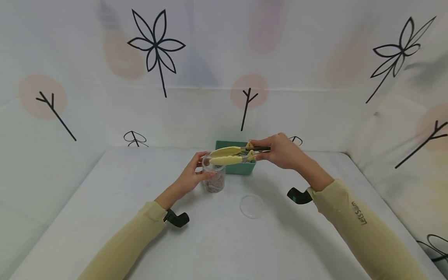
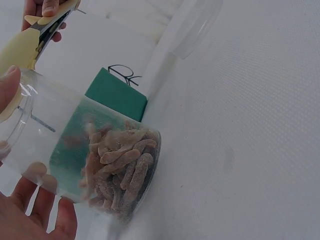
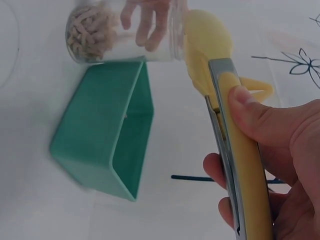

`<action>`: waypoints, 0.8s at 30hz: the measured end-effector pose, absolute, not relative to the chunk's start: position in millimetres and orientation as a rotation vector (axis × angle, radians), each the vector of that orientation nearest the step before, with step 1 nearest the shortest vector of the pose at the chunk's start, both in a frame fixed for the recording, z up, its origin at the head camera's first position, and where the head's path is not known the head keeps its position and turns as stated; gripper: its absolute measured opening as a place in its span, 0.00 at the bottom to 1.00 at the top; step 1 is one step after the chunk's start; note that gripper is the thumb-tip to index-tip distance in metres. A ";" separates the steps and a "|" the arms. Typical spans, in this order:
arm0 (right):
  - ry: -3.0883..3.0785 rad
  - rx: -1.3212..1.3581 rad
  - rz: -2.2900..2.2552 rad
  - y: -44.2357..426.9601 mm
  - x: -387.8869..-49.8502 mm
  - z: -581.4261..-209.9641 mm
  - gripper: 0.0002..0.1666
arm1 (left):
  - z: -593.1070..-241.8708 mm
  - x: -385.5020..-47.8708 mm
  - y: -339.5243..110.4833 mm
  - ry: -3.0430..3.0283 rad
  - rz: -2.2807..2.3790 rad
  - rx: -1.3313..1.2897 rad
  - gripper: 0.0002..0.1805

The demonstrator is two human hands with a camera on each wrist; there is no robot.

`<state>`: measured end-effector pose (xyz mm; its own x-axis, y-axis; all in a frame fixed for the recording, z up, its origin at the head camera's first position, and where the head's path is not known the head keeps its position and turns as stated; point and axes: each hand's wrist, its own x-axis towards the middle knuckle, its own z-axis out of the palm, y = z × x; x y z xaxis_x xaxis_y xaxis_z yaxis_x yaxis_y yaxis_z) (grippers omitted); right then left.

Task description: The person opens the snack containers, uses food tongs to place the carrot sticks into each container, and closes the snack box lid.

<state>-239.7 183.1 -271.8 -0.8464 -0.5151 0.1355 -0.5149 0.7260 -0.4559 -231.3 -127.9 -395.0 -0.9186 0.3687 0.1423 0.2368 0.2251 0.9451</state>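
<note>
My left hand (image 1: 190,175) grips a clear plastic jar (image 1: 214,179) by its upper part, fingers on one side and thumb on the other. Brownish, powdery stick-shaped pieces (image 2: 122,165) fill the lower part of the jar. My right hand (image 1: 285,151) holds yellow-and-metal tongs (image 3: 235,135) by the handles. The yellow heads of the tongs lie over the jar's open mouth. Whether they hold a piece cannot be made out. Right behind the jar stands an open green box (image 1: 241,168), under the tongs.
A clear round lid (image 1: 252,206) lies on the white table (image 1: 217,241), in front and to the right of the jar. A white cloth wall (image 1: 196,112) with plant drawings rises behind the table. Each wrist carries a dark camera mount (image 1: 177,219).
</note>
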 end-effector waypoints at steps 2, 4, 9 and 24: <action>2.915 -0.877 -0.769 183.5 -239.6 -271.6 0.33 | -394.7 -231.0 -128.1 2.370 1.796 0.588 0.38; 2.911 -0.889 -0.776 184.8 -239.9 -271.9 0.33 | -394.6 -231.2 -128.2 2.372 1.795 0.579 0.38; 2.924 -0.886 -0.801 191.4 -243.9 -273.7 0.35 | -395.3 -232.2 -128.1 2.366 1.795 0.577 0.38; 2.982 -0.640 -0.682 206.7 -272.2 -292.3 0.39 | -370.5 -218.0 -124.5 2.322 1.788 0.566 0.38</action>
<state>-272.2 206.7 -292.3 -0.9160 -0.3943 0.0733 -0.3870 0.8208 -0.4201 -218.0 -124.5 -370.5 -0.9163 0.3868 0.1041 0.1994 0.2152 0.9560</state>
